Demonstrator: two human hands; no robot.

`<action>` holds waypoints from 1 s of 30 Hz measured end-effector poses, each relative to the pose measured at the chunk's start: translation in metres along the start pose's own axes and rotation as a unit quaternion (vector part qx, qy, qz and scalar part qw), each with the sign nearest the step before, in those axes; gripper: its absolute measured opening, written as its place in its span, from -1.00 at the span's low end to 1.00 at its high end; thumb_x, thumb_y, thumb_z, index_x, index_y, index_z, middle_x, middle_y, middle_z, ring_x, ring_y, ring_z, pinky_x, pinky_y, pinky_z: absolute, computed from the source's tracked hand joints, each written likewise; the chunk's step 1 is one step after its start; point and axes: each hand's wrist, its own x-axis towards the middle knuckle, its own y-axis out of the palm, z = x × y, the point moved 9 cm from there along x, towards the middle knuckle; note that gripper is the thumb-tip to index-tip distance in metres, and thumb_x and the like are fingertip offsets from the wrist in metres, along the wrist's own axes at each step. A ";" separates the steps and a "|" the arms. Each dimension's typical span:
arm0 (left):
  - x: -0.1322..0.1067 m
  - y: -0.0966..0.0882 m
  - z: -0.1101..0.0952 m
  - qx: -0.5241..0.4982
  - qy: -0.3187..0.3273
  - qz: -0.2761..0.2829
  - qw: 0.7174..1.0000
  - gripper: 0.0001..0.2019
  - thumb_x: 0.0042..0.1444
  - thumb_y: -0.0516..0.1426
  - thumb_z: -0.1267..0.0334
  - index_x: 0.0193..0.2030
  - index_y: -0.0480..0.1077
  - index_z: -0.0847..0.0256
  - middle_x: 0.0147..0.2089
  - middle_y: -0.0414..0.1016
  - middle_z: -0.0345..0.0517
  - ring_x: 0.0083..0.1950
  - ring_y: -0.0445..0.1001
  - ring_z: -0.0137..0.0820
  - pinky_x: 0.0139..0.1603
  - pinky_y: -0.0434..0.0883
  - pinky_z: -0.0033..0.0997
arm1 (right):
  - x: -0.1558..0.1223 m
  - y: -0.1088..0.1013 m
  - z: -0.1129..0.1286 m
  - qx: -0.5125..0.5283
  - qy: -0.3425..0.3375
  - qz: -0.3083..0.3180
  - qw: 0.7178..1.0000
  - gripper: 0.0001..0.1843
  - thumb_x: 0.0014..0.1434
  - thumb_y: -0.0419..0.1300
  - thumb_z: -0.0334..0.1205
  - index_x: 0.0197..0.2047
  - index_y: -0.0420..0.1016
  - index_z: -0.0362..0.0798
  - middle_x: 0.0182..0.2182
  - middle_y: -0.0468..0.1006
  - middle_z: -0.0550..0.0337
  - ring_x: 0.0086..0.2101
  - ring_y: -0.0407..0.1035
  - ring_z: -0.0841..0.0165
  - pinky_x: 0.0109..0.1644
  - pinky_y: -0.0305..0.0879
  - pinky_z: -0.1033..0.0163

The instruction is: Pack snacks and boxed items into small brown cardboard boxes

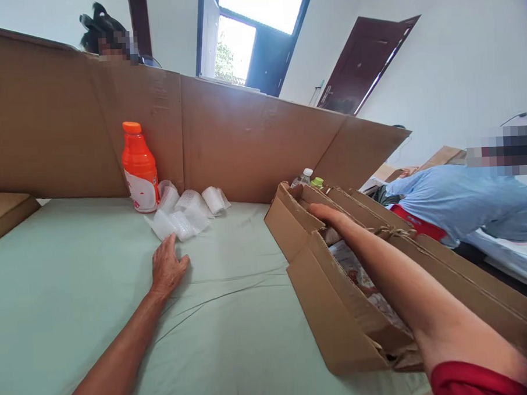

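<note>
My left hand [167, 266] rests on the green cloth with its fingers spread, just in front of several rolled pieces of bubble wrap [185, 215]. Nothing is in it. Behind the wrap an orange bottle [139, 168] with a white label stands upright. My right hand [323, 212] reaches into the far part of an open cardboard box [339, 328]. The box wall hides its fingers, so a hold cannot be made out. Below my right forearm, clear plastic packaging [349, 261] with reddish contents lies in the box.
A tall cardboard screen [243, 134] stands along the back of the table. A white-capped bottle [306, 175] and a green cap [317, 182] show behind the box. Another carton [6, 214] lies at left. A person in blue [455, 195] bends at right; another's hair shows behind the screen.
</note>
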 end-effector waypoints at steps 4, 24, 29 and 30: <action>-0.001 0.002 -0.001 0.010 -0.004 0.022 1.000 -0.33 0.09 0.07 0.27 0.38 0.16 0.38 0.38 0.29 0.25 0.40 0.25 -0.03 0.40 0.20 0.00 | -0.021 -0.031 -0.023 -0.022 0.080 0.000 0.997 -0.78 0.30 0.24 -0.23 -0.05 0.55 -0.17 -0.10 0.59 -0.06 -0.12 0.51 0.21 -0.08 0.47 0.12; -0.004 0.008 0.001 0.074 0.044 0.094 0.992 -0.29 0.22 0.01 0.10 0.44 0.02 0.45 0.41 0.20 0.40 0.42 0.23 0.11 0.37 0.23 0.16 | -0.045 -0.054 -0.127 0.123 0.141 -0.003 0.982 -0.75 0.22 0.30 -0.22 -0.12 0.59 -0.24 -0.39 0.63 0.06 -0.39 0.53 0.33 -0.33 0.44 0.32; -0.001 0.010 0.008 0.086 0.034 0.089 0.992 -0.35 0.20 0.03 0.06 0.39 0.10 0.28 0.38 0.30 0.25 0.42 0.24 0.07 0.36 0.26 0.19 | -0.041 0.014 -0.150 0.115 0.128 0.141 0.975 -0.69 0.36 0.22 -0.10 0.04 0.49 -0.13 -0.11 0.57 0.12 -0.22 0.51 0.35 -0.16 0.53 0.17; 0.000 0.010 0.009 0.084 0.033 0.089 0.992 -0.36 0.19 0.04 0.07 0.38 0.12 0.25 0.36 0.32 0.22 0.41 0.25 0.06 0.35 0.26 0.19 | -0.039 0.024 -0.148 0.114 0.118 0.166 0.972 -0.69 0.36 0.22 -0.09 0.05 0.48 -0.12 -0.07 0.56 0.11 -0.18 0.51 0.33 -0.12 0.53 0.14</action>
